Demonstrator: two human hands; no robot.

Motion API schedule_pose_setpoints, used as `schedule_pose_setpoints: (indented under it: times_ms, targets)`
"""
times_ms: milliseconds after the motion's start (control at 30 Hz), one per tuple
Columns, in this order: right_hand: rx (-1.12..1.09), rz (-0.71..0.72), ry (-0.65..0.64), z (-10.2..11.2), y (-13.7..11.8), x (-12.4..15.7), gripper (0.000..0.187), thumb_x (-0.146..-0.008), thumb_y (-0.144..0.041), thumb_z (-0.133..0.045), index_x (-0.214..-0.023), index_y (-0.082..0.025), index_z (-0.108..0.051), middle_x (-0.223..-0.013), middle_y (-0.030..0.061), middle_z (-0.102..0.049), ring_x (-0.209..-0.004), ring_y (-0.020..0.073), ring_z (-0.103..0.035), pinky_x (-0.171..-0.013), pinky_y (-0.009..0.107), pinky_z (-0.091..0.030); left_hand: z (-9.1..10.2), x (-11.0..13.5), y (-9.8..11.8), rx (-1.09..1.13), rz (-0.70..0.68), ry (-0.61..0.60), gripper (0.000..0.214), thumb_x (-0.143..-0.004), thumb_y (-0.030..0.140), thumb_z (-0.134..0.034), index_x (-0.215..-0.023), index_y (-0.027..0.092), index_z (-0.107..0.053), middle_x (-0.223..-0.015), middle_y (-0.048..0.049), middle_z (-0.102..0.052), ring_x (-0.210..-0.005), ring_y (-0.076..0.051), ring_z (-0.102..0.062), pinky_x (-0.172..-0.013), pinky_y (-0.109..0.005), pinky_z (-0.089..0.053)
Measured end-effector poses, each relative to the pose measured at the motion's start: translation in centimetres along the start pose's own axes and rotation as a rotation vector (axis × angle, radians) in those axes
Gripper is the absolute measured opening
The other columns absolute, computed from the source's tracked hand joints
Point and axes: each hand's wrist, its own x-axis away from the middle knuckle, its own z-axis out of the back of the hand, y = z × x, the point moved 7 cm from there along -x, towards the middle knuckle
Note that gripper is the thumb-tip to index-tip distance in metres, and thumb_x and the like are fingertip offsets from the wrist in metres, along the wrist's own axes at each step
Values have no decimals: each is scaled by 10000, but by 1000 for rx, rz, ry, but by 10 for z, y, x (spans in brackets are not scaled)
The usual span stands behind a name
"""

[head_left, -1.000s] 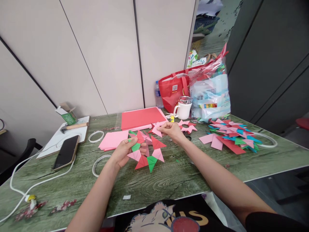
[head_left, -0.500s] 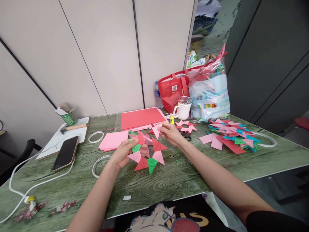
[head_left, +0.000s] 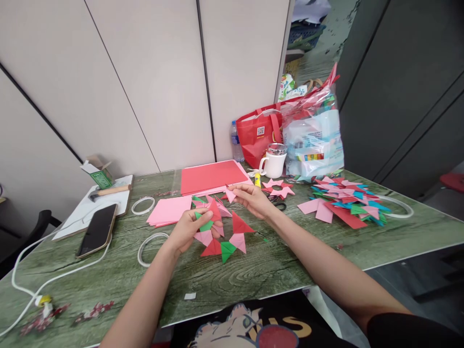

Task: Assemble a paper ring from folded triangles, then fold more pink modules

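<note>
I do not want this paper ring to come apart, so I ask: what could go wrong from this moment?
1. The left hand grips the paper ring at one side only, so its unheld units on the other side might slip apart.
2. The right hand pinches the pink piece with fingertips alone, so it could drop to the table.

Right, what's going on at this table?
A person is working with folded paper. The left hand grips a part-built ring of red, pink and green pieces. The right hand holds a pink folded piece close to it. More folded pieces lie piled to the right.
</note>
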Motion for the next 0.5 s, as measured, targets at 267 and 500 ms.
schedule_pose_setpoints:
  times_ms: [267,500]
  targets:
    - [52,-7,5,-7,0,6,277,-576,-325,-747,-796,-179,-662,-742,-13,-656,-637,98,-602,-570,215,-519,0,2,5,-18,-38,-52,271,-760,349,-607,-852,111,-698,-587,-71,-694,-555,-187,-639,-550,-258,-465]
    - [123,-7,-14,-13,-1,8,379,-571,-380,-742,-857,-204,-567,-636,-37,-629,-573,136,-632,-560,262,-522,0,1,5,-41,-53,-28,276,-736,363,-628,-843,121,-708,-585,-69,-695,-560,-199,-640,-570,-278,-477]
